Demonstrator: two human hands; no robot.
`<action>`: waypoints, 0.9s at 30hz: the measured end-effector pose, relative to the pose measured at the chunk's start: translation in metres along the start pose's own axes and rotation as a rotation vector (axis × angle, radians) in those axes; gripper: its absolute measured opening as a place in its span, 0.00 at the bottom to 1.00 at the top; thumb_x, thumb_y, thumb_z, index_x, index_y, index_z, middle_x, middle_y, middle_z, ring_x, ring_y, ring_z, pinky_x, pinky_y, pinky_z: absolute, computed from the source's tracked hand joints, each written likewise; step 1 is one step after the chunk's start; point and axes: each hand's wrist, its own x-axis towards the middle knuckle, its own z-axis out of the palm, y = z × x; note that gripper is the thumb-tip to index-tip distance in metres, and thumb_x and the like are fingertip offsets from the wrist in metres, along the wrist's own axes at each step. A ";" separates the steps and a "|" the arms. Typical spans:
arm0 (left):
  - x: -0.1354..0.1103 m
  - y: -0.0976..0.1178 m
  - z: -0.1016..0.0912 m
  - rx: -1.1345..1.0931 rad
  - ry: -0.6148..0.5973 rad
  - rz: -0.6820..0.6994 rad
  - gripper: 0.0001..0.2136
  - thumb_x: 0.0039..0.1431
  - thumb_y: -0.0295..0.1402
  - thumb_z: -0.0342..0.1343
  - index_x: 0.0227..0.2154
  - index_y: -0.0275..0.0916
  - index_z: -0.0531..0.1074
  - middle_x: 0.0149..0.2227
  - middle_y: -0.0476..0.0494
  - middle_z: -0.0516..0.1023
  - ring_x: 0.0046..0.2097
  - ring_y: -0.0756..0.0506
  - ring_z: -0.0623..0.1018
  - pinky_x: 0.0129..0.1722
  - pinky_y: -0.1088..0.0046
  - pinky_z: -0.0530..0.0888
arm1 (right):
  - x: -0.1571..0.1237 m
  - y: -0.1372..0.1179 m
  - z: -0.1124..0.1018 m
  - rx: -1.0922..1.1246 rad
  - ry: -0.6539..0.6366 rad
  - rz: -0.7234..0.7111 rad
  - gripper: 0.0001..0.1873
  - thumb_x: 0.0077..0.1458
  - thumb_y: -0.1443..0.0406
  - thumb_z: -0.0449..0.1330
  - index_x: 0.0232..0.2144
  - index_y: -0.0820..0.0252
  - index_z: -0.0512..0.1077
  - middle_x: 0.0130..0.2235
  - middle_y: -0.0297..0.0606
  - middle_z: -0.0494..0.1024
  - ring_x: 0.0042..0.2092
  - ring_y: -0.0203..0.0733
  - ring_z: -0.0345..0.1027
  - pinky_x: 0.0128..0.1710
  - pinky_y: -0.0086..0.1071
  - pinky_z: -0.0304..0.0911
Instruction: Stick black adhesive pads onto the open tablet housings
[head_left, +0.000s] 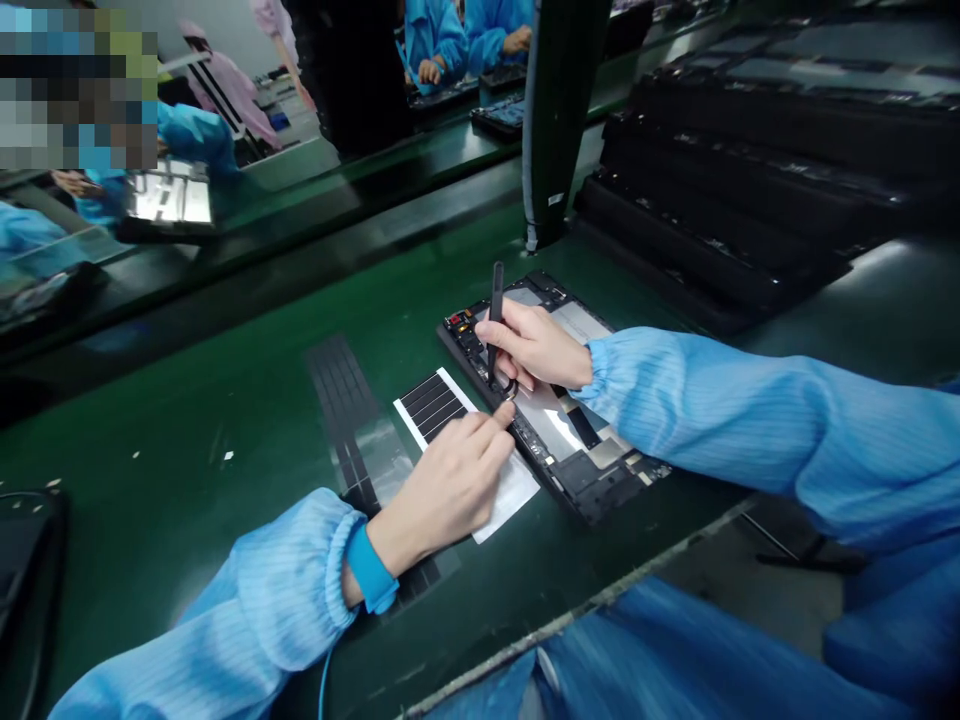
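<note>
- green bench top (225,400): carrying surface;
- opened tablet (600,480): lying flat, circuit boards exposed;
- white-backed sheet of black strips (431,410): just beside the tablet;
- translucent film strip (349,420): dark-banded, beside the sheet;
- stacked black panels (720,220): far right;
- black upright post (551,120): behind the tablet;
- dark object (26,570): left edge

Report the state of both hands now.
Left hand: fingers curled down onto the white-backed sheet; cannot tell if it grips anything.
Right hand: closed, holding a slim black tool.
</note>
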 end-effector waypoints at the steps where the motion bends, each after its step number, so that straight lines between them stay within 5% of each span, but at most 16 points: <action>1: -0.001 0.002 0.000 -0.026 0.009 0.009 0.06 0.51 0.20 0.41 0.29 0.36 0.58 0.45 0.35 0.67 0.37 0.44 0.66 0.37 0.64 0.68 | 0.000 0.001 0.000 0.007 0.000 0.007 0.11 0.57 0.58 0.50 0.28 0.58 0.55 0.12 0.23 0.61 0.10 0.28 0.53 0.07 0.21 0.46; 8: -0.004 -0.001 0.002 -0.231 0.182 -0.182 0.05 0.51 0.24 0.45 0.28 0.39 0.54 0.51 0.35 0.62 0.48 0.42 0.64 0.43 0.60 0.67 | 0.000 0.003 0.000 0.073 0.003 0.015 0.14 0.55 0.55 0.51 0.28 0.59 0.56 0.12 0.23 0.61 0.09 0.28 0.53 0.06 0.20 0.48; 17: 0.003 0.025 0.000 -0.502 0.176 -0.534 0.10 0.50 0.27 0.49 0.28 0.41 0.50 0.52 0.35 0.62 0.57 0.42 0.59 0.51 0.57 0.61 | 0.001 0.000 0.002 0.016 0.026 -0.007 0.11 0.57 0.60 0.50 0.26 0.59 0.55 0.12 0.23 0.61 0.09 0.28 0.52 0.06 0.21 0.47; 20: 0.001 0.041 -0.002 -0.569 0.144 -0.533 0.11 0.49 0.28 0.50 0.28 0.41 0.50 0.51 0.34 0.62 0.57 0.41 0.59 0.51 0.58 0.61 | 0.001 -0.002 0.005 0.043 0.030 0.005 0.11 0.57 0.61 0.50 0.26 0.59 0.56 0.11 0.24 0.60 0.09 0.29 0.51 0.06 0.22 0.46; 24: -0.001 0.041 -0.007 -0.535 0.134 -0.430 0.08 0.50 0.29 0.48 0.26 0.41 0.52 0.43 0.37 0.68 0.54 0.41 0.64 0.46 0.64 0.66 | 0.002 -0.013 -0.008 0.153 0.037 0.001 0.13 0.56 0.59 0.51 0.24 0.61 0.58 0.13 0.26 0.61 0.11 0.27 0.53 0.08 0.21 0.48; 27: 0.010 0.011 -0.015 -0.489 0.140 -0.531 0.08 0.53 0.33 0.46 0.23 0.40 0.53 0.27 0.46 0.71 0.39 0.45 0.74 0.32 0.73 0.67 | 0.006 -0.019 -0.037 0.152 0.040 0.004 0.16 0.56 0.62 0.51 0.19 0.63 0.58 0.15 0.29 0.63 0.13 0.27 0.55 0.10 0.21 0.49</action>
